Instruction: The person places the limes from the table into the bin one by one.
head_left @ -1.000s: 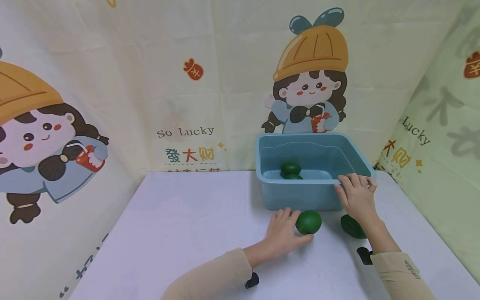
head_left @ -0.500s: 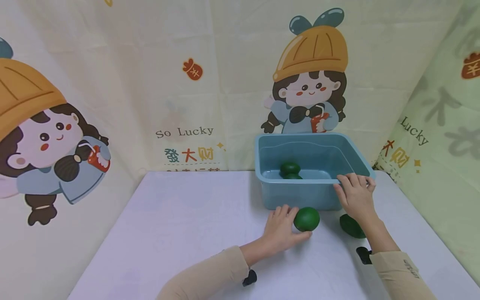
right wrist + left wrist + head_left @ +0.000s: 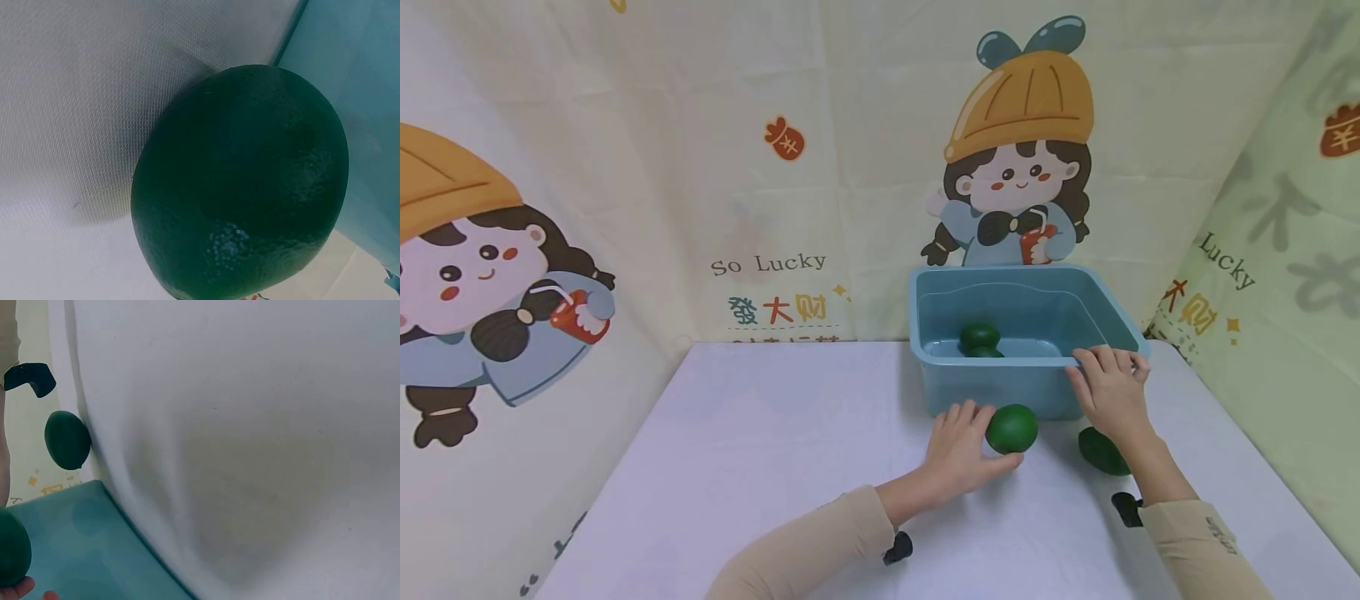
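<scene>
My left hand (image 3: 958, 450) holds a green lime (image 3: 1012, 429) between thumb and fingers, just in front of a blue plastic bin (image 3: 1000, 390). In the left wrist view this lime (image 3: 11, 547) shows at the left edge, with fingertips (image 3: 22, 587) below it. The fingers of my right hand (image 3: 1112, 392) are hooked over the bin's front rim near its right corner. Under the right wrist a second lime (image 3: 1101, 452) lies on the table; it fills much of the right wrist view. Inside the bin, two more limes (image 3: 980, 336) sit at the left, the nearer one partly hidden by the rim.
The bin stands at the back of a white-covered table (image 3: 775, 433). Behind and beside it hangs a printed cloth (image 3: 880, 192) with cartoon figures. Black wrist-camera pieces (image 3: 898, 548) show beneath both sleeves.
My left hand and its lime have moved slightly away from me, towards the bin's front wall. The right hand stays on the rim.
</scene>
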Tool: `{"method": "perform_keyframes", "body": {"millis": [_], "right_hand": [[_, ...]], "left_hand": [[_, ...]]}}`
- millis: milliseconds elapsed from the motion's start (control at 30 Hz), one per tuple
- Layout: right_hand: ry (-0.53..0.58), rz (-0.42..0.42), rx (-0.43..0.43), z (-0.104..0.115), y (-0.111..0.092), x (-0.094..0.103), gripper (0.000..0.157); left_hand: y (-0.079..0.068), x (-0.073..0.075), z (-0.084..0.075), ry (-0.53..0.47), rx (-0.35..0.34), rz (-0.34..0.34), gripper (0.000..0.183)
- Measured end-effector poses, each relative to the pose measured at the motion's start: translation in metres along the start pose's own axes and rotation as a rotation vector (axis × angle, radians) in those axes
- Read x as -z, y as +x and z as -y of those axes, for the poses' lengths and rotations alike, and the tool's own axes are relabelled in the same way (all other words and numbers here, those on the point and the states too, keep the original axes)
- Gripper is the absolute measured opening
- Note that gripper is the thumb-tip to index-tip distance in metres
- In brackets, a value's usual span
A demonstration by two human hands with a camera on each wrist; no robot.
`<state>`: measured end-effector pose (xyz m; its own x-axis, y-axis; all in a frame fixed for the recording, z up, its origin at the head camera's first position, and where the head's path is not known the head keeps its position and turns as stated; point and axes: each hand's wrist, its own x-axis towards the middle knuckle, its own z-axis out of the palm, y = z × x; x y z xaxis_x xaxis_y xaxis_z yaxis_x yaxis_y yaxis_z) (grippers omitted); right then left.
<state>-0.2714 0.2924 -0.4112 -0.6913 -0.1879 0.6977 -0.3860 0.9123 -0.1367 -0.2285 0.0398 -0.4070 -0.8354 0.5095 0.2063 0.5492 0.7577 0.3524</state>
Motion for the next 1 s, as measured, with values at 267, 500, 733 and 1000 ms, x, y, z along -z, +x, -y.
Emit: {"method": "perform_keyframes", "body": {"millis": [267, 500, 733, 1000], "right_hand": [[-0.001, 0.010, -0.007, 0.001, 0.000, 0.000, 0.061], [-0.005, -0.001, 0.000, 0.000, 0.000, -0.001, 0.063], [-0.006, -0.003, 0.001, 0.001, 0.001, 0.000, 0.063], [-0.015, -0.006, 0.003, 0.002, 0.002, 0.000, 0.063]], "left_hand": [[0.002, 0.006, -0.004, 0.002, -0.010, 0.007, 0.062], [0.004, 0.011, -0.005, 0.010, -0.008, 0.002, 0.063], [0.005, 0.017, -0.005, 0.013, -0.007, -0.006, 0.063], [0.008, 0.025, -0.005, 0.010, -0.010, -0.004, 0.063]]}}
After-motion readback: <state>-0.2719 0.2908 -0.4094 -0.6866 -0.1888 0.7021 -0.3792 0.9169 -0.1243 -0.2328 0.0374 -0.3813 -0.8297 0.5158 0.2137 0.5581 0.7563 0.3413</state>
